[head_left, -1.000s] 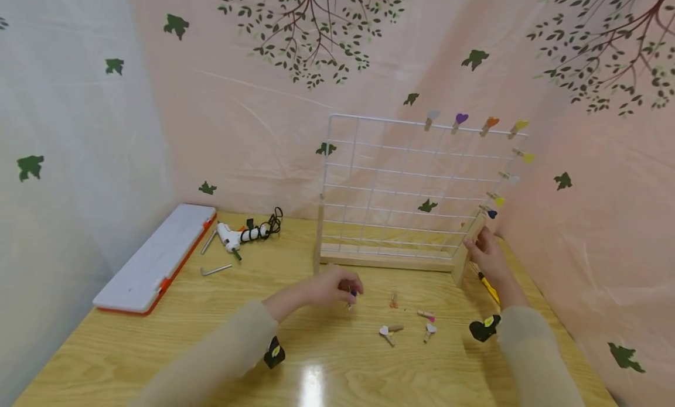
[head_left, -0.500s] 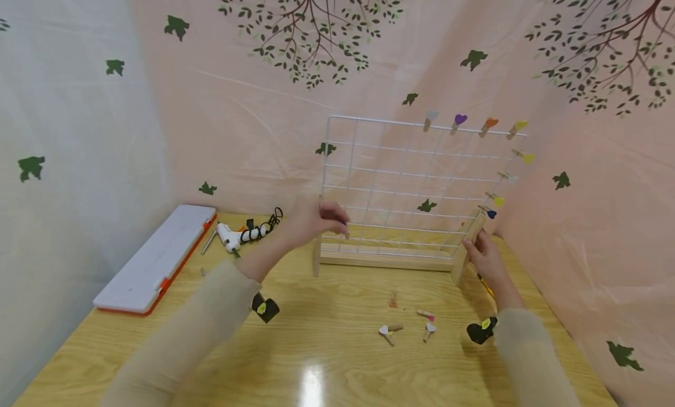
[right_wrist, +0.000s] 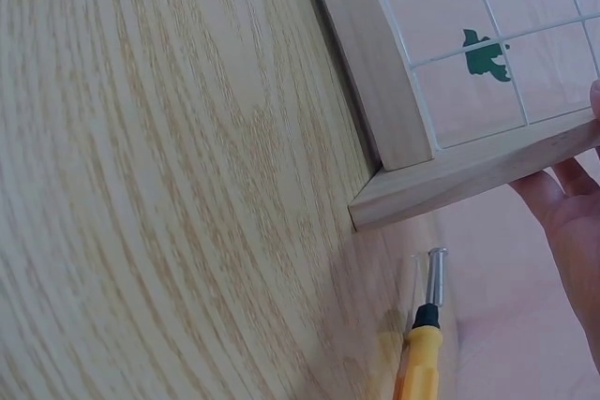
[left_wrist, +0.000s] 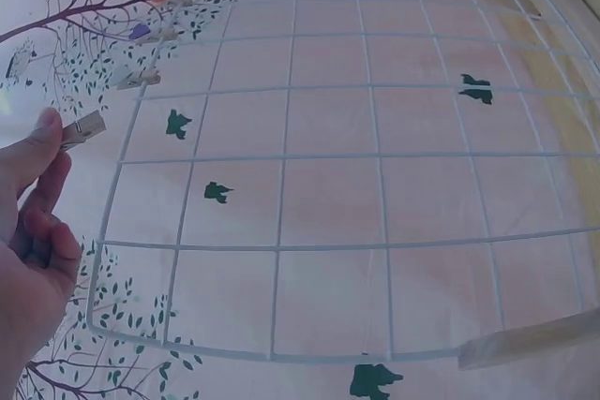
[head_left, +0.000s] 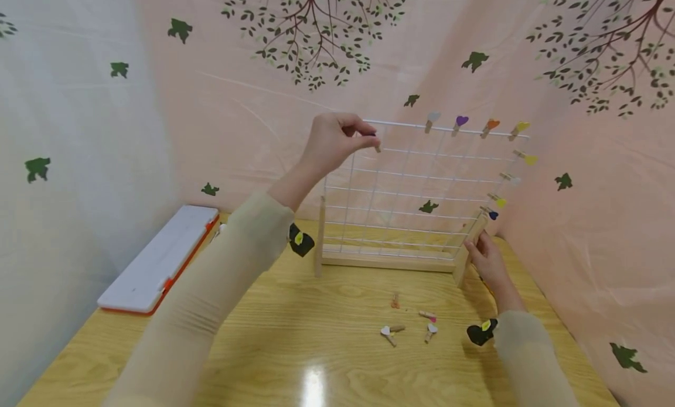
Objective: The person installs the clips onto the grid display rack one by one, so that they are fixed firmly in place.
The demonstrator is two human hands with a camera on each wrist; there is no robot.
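My left hand (head_left: 334, 140) pinches a small wooden clothespin (left_wrist: 84, 128) between thumb and fingers, near the top edge of the white wire grid (head_left: 401, 173). A dark purple-blue bit shows at the fingertips; its shape is mostly hidden. In the left wrist view the clothespin is apart from the wire. At the right side, my right hand (head_left: 487, 263) grips the wooden side post (right_wrist: 478, 170) of the grid's stand. Heart clothespins are clipped along the top, among them a purple one (head_left: 462, 121) and an orange one (head_left: 493, 124), and down the right edge, where a dark blue one (head_left: 493, 215) is lowest.
Several loose clothespins lie on the table, among them a white-heart one (head_left: 387, 332) and a pink one (head_left: 429, 317). A yellow-handled screwdriver (right_wrist: 422, 358) lies beside the right post. A flat white case (head_left: 158, 260) with red edging is at the left. My left arm hides tools there.
My left hand has risen from the table, carrying the clothespin up to the grid's top edge. The right hand stays at the post.
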